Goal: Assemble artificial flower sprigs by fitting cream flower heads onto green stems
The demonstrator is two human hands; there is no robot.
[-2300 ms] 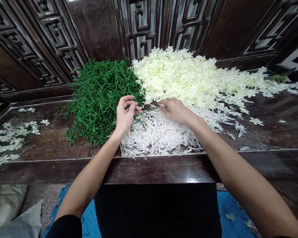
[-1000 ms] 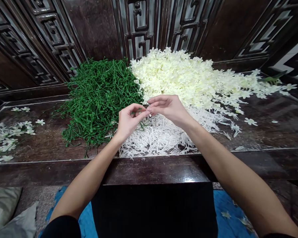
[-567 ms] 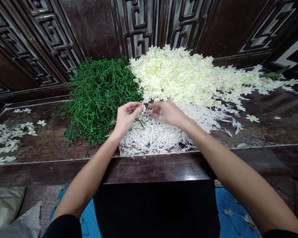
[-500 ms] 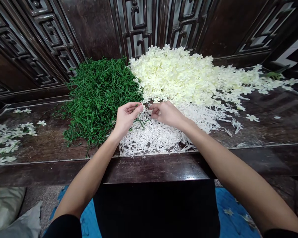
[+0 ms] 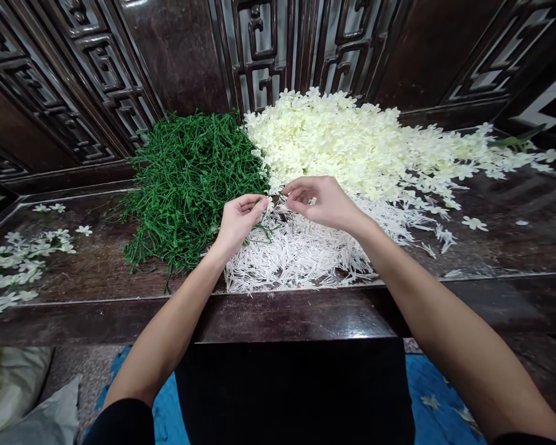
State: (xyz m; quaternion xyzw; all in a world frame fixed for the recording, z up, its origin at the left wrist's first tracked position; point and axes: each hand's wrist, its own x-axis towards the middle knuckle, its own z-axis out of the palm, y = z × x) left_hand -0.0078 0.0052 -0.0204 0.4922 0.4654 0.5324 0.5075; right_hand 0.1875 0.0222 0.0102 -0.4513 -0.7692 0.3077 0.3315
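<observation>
My left hand (image 5: 241,217) is closed in a pinch on a green plastic flower stem (image 5: 266,231), whose branched end hangs below the fingers. A small white flower (image 5: 270,203) shows at its fingertips. Just to the right, my right hand (image 5: 322,199) hovers with fingers loosely curved and apart, and nothing clear shows between them. Beneath both hands spreads a pile of thin white stamen-like pieces (image 5: 296,256). Green stems lie heaped (image 5: 194,179) left of my left hand. Behind my right hand rises a mound of cream-white artificial blossoms (image 5: 338,139).
Finished-looking white flower sprays (image 5: 25,266) lie at the left of the dark wooden bench (image 5: 514,247). A carved lattice backrest (image 5: 180,55) stands behind the heaps. Loose blossoms (image 5: 474,224) are scattered at right. Pale bags (image 5: 13,383) sit on the floor below left.
My right hand has moved slightly up and right, away from my left fingertips. My left hand keeps its pinch on the stem. The view has shifted a little.
</observation>
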